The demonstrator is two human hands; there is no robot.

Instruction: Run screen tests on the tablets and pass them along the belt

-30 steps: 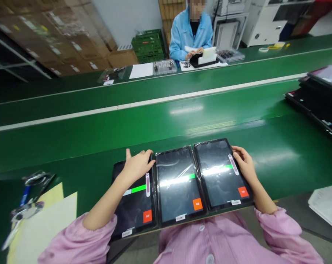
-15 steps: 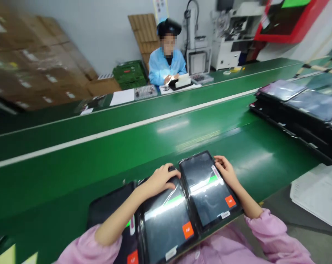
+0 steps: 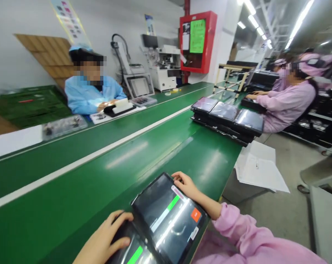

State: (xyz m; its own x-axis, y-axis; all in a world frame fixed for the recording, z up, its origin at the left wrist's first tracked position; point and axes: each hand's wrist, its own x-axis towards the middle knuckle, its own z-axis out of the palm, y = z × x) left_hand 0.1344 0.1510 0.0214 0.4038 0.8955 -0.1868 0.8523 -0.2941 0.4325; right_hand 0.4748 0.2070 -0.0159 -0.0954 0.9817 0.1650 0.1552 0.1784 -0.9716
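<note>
I am finding the view swinging toward the right: the stack of tablets [image 3: 227, 110], cut off at the right edge of the picture half a second ago, is now sitting whole in the right half of the frame, and the leftmost tablet of my row is slipping out of sight. The right tablet [image 3: 168, 222] is lying face up at the bottom centre, showing its green bar [image 3: 173, 203] and orange patch [image 3: 195, 215]; the middle tablet [image 3: 130, 258] is only partly showing at the bottom edge. A second ago my left hand [image 3: 104, 236] was over the leftmost tablet; now it is resting on the middle one, thumb and fingers set apart across its upper end. My right hand [image 3: 187, 187] is staying at the upper right corner of the right tablet, fingers half curled against its edge. I cannot tell whether either of the hands is truly gripping or only steadying. For the work, I am reading this as attention moving along the row, with both tablets being kept side by side on the desk [image 3: 207, 165]. White papers [image 3: 261, 167] are lying right of centre, and a blue-sleeved person [image 3: 84, 97] is working at the upper left.
</note>
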